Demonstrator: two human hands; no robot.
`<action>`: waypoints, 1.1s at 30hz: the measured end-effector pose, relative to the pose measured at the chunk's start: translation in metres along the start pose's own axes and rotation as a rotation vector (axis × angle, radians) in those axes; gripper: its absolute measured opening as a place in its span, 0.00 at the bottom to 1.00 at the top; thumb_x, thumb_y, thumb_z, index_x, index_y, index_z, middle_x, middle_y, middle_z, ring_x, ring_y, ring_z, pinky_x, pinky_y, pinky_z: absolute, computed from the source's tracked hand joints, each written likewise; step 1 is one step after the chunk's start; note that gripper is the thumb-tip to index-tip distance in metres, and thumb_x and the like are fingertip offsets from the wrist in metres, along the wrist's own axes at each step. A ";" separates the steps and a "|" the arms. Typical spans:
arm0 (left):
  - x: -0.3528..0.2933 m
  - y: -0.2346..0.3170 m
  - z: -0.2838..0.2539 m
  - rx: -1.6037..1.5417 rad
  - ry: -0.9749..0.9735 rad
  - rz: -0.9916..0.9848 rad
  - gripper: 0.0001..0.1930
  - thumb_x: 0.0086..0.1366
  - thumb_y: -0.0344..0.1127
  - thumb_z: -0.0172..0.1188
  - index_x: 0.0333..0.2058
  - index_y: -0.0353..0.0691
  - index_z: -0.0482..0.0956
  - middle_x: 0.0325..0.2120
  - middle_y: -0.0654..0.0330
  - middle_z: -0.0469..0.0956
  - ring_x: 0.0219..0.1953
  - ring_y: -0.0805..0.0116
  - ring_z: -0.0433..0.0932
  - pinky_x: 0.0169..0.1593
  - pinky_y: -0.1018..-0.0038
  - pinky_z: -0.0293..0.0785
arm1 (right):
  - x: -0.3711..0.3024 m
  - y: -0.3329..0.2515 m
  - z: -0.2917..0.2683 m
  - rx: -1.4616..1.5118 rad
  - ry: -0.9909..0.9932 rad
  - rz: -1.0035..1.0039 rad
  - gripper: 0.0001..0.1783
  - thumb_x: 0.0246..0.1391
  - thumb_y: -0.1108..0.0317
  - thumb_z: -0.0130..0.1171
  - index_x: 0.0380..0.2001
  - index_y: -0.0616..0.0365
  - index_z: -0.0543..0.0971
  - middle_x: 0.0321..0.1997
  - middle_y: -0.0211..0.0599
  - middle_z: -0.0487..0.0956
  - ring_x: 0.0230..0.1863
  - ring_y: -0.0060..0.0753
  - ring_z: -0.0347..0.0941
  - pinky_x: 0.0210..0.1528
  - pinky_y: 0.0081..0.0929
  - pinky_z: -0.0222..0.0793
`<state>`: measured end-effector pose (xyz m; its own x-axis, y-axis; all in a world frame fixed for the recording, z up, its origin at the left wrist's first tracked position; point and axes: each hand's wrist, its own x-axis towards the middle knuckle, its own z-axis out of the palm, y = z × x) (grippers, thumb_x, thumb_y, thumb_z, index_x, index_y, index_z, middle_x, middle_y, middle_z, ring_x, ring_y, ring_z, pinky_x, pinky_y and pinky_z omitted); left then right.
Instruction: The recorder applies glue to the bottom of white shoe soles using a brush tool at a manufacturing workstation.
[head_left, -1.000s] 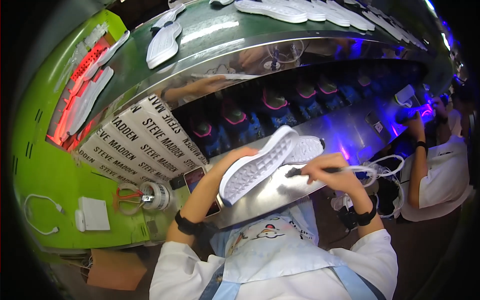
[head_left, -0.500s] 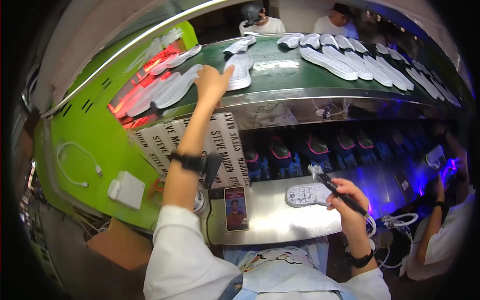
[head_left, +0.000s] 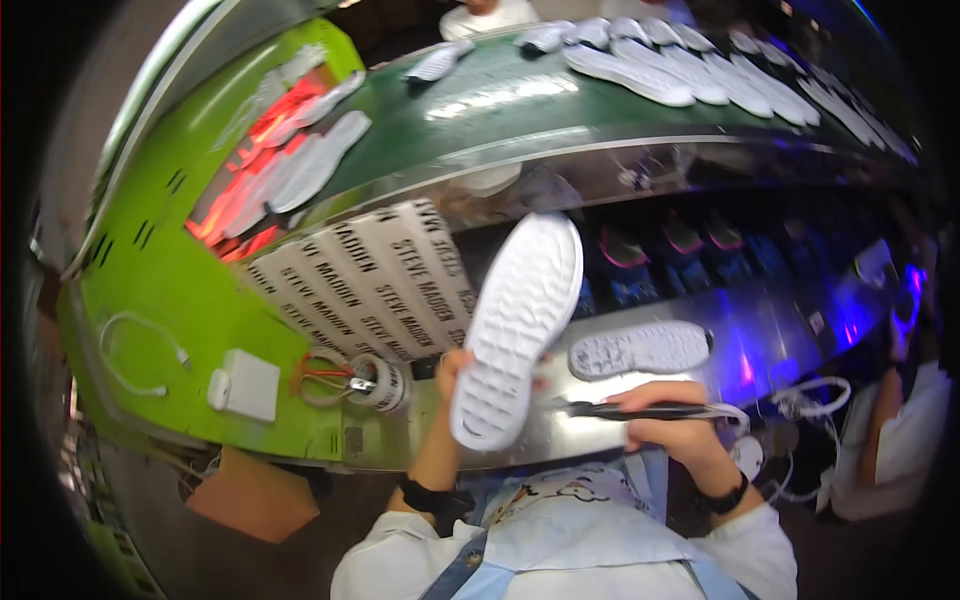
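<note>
A white shoe sole (head_left: 522, 310) is held up in front of me, tilted, over the metal bench. My left hand (head_left: 456, 374) grips it from behind near its lower half; most of those fingers are hidden by it. In my right hand (head_left: 672, 422) is a slim black pen-shaped tool (head_left: 602, 410) with a white cable at its back end, its tip pointing left toward the sole. Just beyond that hand, a second sole (head_left: 640, 350) lies on the bench, textured side up.
Rows of white soles (head_left: 640, 75) lie on the green conveyor belt (head_left: 470, 125). Red-lit soles (head_left: 320, 160) are at far left. A container with scissors (head_left: 385, 385) stands by a printed board (head_left: 370, 285). A co-worker's arm (head_left: 885, 415) is at right, near blue light.
My left hand has come back from the belt, bringing a sole over the bench. My right hand has lowered the tool, now nearly level. The phone is no longer visible.
</note>
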<state>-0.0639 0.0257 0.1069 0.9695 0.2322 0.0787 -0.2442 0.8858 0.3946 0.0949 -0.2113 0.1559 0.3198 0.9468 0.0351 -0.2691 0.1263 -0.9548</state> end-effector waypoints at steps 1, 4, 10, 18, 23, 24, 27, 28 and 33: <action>-0.011 -0.028 -0.047 0.002 -0.060 -0.025 0.42 0.51 0.46 0.55 0.63 0.37 0.51 0.59 0.39 0.59 0.57 0.39 0.63 0.53 0.40 0.65 | 0.009 -0.008 0.011 -0.176 -0.057 0.106 0.11 0.50 0.78 0.60 0.39 0.65 0.80 0.39 0.41 0.79 0.30 0.21 0.75 0.34 0.18 0.73; -0.006 -0.084 -0.060 -0.250 -0.073 -0.201 0.38 0.63 0.59 0.41 0.64 0.39 0.51 0.57 0.40 0.61 0.55 0.39 0.66 0.53 0.46 0.68 | 0.038 0.029 0.007 -0.390 0.362 -0.267 0.11 0.53 0.77 0.55 0.40 0.63 0.80 0.33 0.35 0.81 0.31 0.21 0.75 0.34 0.16 0.71; 0.006 -0.097 -0.089 -0.166 0.141 -0.069 0.34 0.65 0.59 0.38 0.57 0.34 0.61 0.48 0.42 0.72 0.46 0.47 0.75 0.50 0.57 0.74 | 0.030 0.052 0.022 -0.427 0.153 -0.226 0.11 0.50 0.75 0.58 0.39 0.62 0.79 0.40 0.42 0.80 0.41 0.34 0.78 0.47 0.26 0.71; 0.033 -0.059 -0.063 -0.116 0.016 -0.153 0.38 0.64 0.63 0.36 0.58 0.33 0.59 0.46 0.35 0.71 0.39 0.43 0.78 0.38 0.57 0.80 | 0.029 0.043 0.023 -0.333 -0.161 0.023 0.13 0.47 0.74 0.59 0.39 0.59 0.81 0.40 0.40 0.81 0.42 0.33 0.78 0.48 0.25 0.70; 0.060 -0.044 0.000 0.242 0.301 -0.392 0.27 0.69 0.47 0.41 0.56 0.28 0.63 0.48 0.41 0.72 0.47 0.54 0.77 0.49 0.66 0.76 | 0.037 0.028 -0.004 -0.404 -0.443 0.187 0.13 0.47 0.76 0.58 0.38 0.60 0.81 0.40 0.38 0.82 0.39 0.29 0.78 0.42 0.24 0.72; 0.066 -0.039 -0.005 0.284 0.213 -0.492 0.25 0.68 0.45 0.43 0.54 0.29 0.65 0.48 0.44 0.73 0.46 0.57 0.77 0.50 0.69 0.76 | 0.038 0.013 0.003 -0.363 -0.370 0.202 0.13 0.46 0.77 0.60 0.38 0.59 0.82 0.39 0.40 0.82 0.39 0.30 0.78 0.43 0.24 0.72; 0.086 -0.022 -0.023 0.269 -0.055 -0.831 0.18 0.68 0.37 0.45 0.48 0.30 0.73 0.42 0.53 0.78 0.45 0.66 0.78 0.49 0.72 0.74 | 0.042 0.021 0.001 -0.579 -0.396 -0.339 0.12 0.43 0.78 0.61 0.35 0.59 0.82 0.38 0.41 0.82 0.32 0.33 0.78 0.40 0.24 0.72; 0.093 -0.027 -0.013 0.485 0.036 -0.908 0.16 0.67 0.38 0.48 0.44 0.31 0.75 0.39 0.55 0.79 0.40 0.68 0.78 0.45 0.74 0.75 | 0.040 0.015 -0.006 -0.674 -0.465 -0.291 0.13 0.43 0.77 0.61 0.35 0.58 0.83 0.38 0.40 0.82 0.32 0.34 0.77 0.39 0.24 0.72; 0.105 -0.033 -0.053 0.985 -0.562 -0.859 0.14 0.65 0.40 0.53 0.29 0.35 0.81 0.33 0.63 0.80 0.33 0.74 0.76 0.38 0.79 0.73 | 0.033 0.009 -0.009 -1.007 -0.477 -0.629 0.13 0.39 0.76 0.62 0.33 0.56 0.83 0.37 0.33 0.82 0.39 0.39 0.74 0.43 0.30 0.70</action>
<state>0.0449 0.0421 0.0533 0.7426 -0.6201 -0.2529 0.3042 -0.0241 0.9523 0.1114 -0.1812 0.1463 -0.2720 0.8440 0.4624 0.6797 0.5086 -0.5285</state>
